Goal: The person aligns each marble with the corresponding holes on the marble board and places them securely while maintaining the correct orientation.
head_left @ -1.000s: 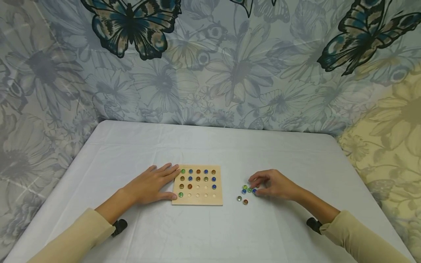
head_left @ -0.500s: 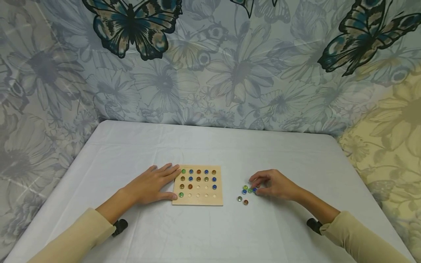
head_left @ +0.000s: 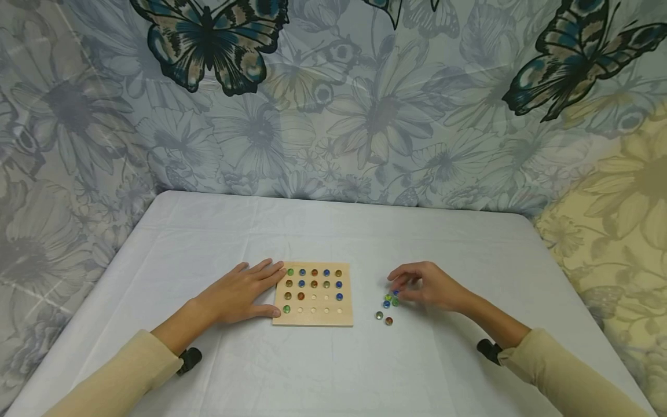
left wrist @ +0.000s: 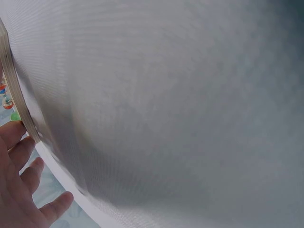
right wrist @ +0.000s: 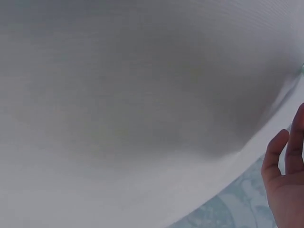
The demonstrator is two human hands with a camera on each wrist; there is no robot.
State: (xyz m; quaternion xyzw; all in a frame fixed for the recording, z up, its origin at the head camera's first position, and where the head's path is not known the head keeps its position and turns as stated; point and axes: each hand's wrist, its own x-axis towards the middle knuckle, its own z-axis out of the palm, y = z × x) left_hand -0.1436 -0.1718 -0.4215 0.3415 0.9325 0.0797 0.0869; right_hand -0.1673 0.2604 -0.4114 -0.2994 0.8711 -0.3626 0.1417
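A wooden marble board (head_left: 333, 319) lies on the table, its upper rows of hollows filled with blue, green, amber and brown marbles. My left hand (head_left: 241, 293) rests at its left side, fingers straight, fingertips and thumb on the edge; the left wrist view shows the fingers against the board's side (left wrist: 19, 90). To the right of the board, my right hand (head_left: 429, 286) pinches a blue marble (head_left: 395, 293) between thumb and fingers, just over a small group of marbles. A green marble (head_left: 388, 297) and another blue marble (head_left: 386, 304) lie under its fingertips. In the right wrist view only some fingers (right wrist: 273, 154) show.
A clear marble (head_left: 379, 315) and a brown marble (head_left: 388, 321) lie slightly nearer than the group. A white cloth covers the table (head_left: 250, 376). Behind it hangs a fabric backdrop (head_left: 333, 145) with flowers and butterflies.
My right hand has moved a little left and away from me, bringing the blue marble with it from the group's right side. The left hand and board stay in place.
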